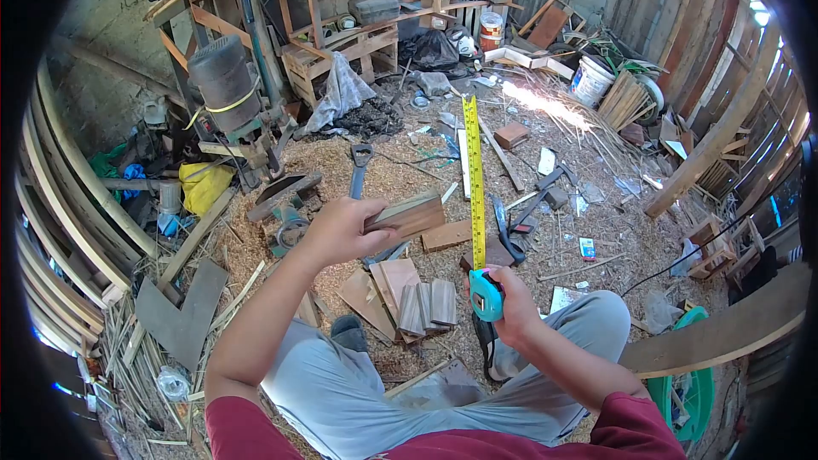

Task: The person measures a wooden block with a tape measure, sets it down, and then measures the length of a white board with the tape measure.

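Sawdust is covering the floor across the head view, and I am watching from afar as my left hand (341,230) is holding a small wooden block (407,215) up in the air, thumb and fingers closed around its left end, its long edge lying nearly level. My right hand (511,302) is wrapping around a teal tape measure case (486,295), fingers curled tight, while the yellow tape blade (475,179) is standing straight up from it, just beside the block's right end; I cannot tell whether the two are touching. Below the block, a stack of cut wood pieces (426,305) is lying on the floor between my knees (358,375). Open room is lying mostly ahead of the blade, in a patch of shavings, but a shovel (360,169), a dark machine (234,102) on the left and a leaning plank (724,332) on the right are hemming it in. Blade markings are too small for me to read, and I am seeing no legible label anywhere.
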`<state>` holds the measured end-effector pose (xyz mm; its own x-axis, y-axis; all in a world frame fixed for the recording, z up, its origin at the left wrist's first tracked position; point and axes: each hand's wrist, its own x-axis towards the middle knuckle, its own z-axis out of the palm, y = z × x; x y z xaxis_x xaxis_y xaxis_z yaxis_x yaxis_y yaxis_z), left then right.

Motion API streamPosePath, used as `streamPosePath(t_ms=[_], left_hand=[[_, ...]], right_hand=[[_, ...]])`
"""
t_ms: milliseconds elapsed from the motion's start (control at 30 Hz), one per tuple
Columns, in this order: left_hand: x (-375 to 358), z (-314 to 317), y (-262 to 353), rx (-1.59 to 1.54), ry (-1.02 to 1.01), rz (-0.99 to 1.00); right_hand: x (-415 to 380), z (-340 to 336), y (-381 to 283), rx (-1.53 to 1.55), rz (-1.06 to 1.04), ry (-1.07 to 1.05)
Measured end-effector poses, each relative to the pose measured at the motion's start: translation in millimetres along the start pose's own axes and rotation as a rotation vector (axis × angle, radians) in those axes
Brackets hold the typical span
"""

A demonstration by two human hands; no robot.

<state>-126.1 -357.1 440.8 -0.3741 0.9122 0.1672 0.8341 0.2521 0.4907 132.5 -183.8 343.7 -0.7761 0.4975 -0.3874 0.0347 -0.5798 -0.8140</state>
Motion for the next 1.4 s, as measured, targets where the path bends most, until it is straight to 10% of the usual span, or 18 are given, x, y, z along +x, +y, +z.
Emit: streamPosePath(t_ms=[367, 1400], left_hand=[[-2, 8, -14, -0.636, -0.149, -0.086], [-4, 15, -62, -0.702, -0.048, -0.07]], right_hand=[[3, -3, 6, -0.013, 0.01, -0.013], [-2, -7, 16, -0.046, 0.161, 0.041]])
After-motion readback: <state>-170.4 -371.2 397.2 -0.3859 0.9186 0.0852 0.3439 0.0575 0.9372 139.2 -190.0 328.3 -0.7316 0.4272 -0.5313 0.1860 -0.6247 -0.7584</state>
